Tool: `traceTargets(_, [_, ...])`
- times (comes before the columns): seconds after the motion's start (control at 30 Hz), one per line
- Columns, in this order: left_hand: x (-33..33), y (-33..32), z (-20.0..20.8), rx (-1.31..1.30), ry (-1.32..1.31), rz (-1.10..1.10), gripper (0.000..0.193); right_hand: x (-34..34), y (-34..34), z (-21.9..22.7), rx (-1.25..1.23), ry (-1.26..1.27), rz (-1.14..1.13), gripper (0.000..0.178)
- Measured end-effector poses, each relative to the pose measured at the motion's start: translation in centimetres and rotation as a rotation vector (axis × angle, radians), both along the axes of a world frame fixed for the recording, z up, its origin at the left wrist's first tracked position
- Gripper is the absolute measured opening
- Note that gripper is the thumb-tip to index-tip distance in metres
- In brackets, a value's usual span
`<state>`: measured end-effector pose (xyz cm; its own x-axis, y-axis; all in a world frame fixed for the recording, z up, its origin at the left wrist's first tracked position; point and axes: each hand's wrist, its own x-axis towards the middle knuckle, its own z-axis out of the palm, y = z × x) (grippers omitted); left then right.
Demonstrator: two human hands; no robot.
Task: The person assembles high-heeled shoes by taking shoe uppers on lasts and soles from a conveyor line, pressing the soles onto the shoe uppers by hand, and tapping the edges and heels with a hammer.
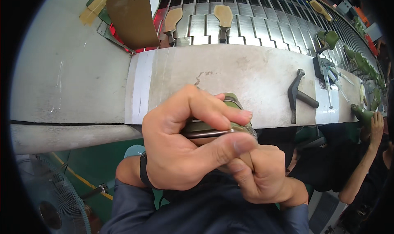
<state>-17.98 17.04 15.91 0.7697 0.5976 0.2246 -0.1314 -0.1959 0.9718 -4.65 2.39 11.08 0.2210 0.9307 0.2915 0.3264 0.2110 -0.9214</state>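
Both my hands are held close together in front of my body, over the near edge of the workbench. Between them is a green shoe (232, 98) with a shiny dark edge and a tan sole, mostly hidden by my fingers. My left hand (184, 139) curls round it, thumb and fingertips pressing on its upper side. Just right and below, my right hand (264, 174) is closed round the tan end of the shoe. A black-headed hammer (294, 95) rests on the bench to the right.
Beyond the bench (262, 69) runs a metal slat conveyor (254, 28) carrying tan shoe soles (223, 16). Thin tools with pale handles (331, 80) lie at the right. There a co-worker's hand (376, 129) touches another green shoe (362, 114). A fan (57, 201) stands lower left.
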Motion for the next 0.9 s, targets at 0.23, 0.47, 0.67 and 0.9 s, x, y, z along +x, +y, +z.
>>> traceTargets(0.23, [-0.3,1.7,-1.1,-0.064,-0.017,0.289,0.020,0.6,2.2,0.3,0.026,-0.107,0.005,0.015])
traceTargets(0.47, [-1.1,3.0,-1.7,0.348,0.110,0.316,0.018,0.2,3.3,0.0,0.098,-0.128,-0.121,0.014])
traceTargets(0.67, [-1.0,3.1,-2.0,0.466,0.119,0.329,0.017,-0.6,3.7,0.0,0.085,-0.175,-0.174,0.018])
traceTargets(0.9, [-0.5,5.1,-1.9,0.289,0.105,0.450,0.018,-1.3,3.8,-0.5,0.033,-0.109,-0.184,0.012])
